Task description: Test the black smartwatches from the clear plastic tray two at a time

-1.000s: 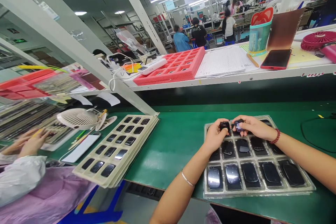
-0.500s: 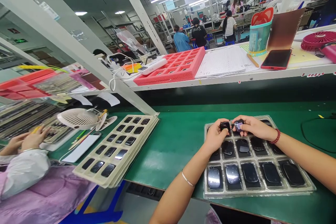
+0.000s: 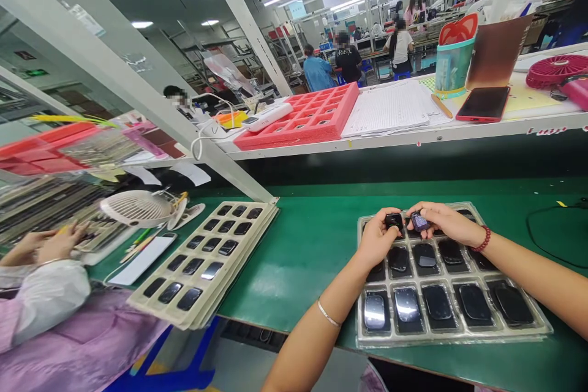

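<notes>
While a co-worker's hands (image 3: 57,244) work at the lower left near a white fan (image 3: 135,208), a stack of cream trays (image 3: 202,263) holding dark pieces sits on the green bench (image 3: 294,263) just right of them. Further right, the person's left hand (image 3: 379,236) is clenched on a small black device (image 3: 394,220), which lies up and to the right of the palm, long axis roughly level across the frame. The right hand (image 3: 448,223) comes in from the right, grasping a small purple-faced device (image 3: 419,221) in its fingers. That device lies up and to the left of the palm, long axis tilted from upper left to lower right. Which end of either device points where is too small to tell. The two devices are just apart, each closest to its own hand, above the top row of a clear plastic tray (image 3: 452,338) filled with rows of dark oval pieces. Above on the shelf, upper middle, sits a red foam tray (image 3: 307,116), with a phone (image 3: 483,104) to the upper right.
</notes>
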Tool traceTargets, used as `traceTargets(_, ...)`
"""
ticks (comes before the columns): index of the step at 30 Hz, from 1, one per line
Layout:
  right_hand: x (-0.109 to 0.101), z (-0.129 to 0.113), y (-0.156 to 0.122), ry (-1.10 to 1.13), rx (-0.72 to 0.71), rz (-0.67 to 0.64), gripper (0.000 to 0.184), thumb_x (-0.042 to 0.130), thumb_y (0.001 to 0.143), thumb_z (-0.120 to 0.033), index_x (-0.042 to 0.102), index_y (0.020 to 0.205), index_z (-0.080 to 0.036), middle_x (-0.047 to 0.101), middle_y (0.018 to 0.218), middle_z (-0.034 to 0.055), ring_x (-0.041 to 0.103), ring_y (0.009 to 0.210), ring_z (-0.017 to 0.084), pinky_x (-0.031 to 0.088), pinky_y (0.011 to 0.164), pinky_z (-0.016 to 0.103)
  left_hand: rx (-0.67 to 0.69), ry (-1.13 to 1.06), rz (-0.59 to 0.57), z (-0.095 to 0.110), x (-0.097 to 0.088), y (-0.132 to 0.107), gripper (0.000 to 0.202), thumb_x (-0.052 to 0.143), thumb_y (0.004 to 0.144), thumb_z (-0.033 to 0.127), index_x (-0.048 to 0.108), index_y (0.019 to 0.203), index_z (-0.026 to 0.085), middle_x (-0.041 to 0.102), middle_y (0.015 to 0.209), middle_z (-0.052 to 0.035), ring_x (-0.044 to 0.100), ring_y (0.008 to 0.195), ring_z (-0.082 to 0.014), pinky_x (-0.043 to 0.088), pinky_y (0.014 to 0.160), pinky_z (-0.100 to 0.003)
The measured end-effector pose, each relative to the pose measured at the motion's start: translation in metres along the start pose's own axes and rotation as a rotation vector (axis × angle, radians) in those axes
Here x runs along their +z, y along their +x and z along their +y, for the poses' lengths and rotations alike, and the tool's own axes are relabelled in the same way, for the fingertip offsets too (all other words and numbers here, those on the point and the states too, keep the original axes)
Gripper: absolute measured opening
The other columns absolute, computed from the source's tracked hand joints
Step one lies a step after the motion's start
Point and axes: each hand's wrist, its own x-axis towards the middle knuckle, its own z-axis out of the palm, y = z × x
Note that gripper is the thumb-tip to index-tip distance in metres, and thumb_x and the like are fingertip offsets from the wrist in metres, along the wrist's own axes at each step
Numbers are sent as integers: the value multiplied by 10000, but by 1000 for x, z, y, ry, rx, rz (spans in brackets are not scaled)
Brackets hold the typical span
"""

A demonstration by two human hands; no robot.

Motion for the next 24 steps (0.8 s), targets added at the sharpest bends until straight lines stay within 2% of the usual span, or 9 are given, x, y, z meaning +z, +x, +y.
traceTargets(2,0,0,0,13,9,4,316,486,886,-408,569,1055,-153,650,911,76,576,594,98,498,569,233,0,-4,-1,0,0,0,354,501,741,91,530,1089,152,625,936,-62,598,756,-133,505,736,-283)
traceTargets(5,0,-1,0,-37,13,3,285,560,850,-329,556,1081,-161,649,937,67,572,605,93,501,589,230,5,-1,-3,0,0,0,354,502,742,94,531,1090,151,625,936,-63,599,752,-135,506,737,-287)
traceTargets(8,1,-3,-1,-63,0,-10,293,566,844,-288,548,1106,-158,647,943,64,559,599,85,503,605,234,9,9,-2,-1,-1,0,366,502,741,94,530,1102,151,627,929,-65,605,768,-146,510,738,-297)
traceTargets(24,1,-3,0,-73,3,-8,310,557,852,-302,543,1120,-147,653,937,72,554,592,85,502,604,245,10,16,-1,-1,-1,0,370,495,734,86,534,1096,151,625,932,-62,612,765,-143,515,736,-293)
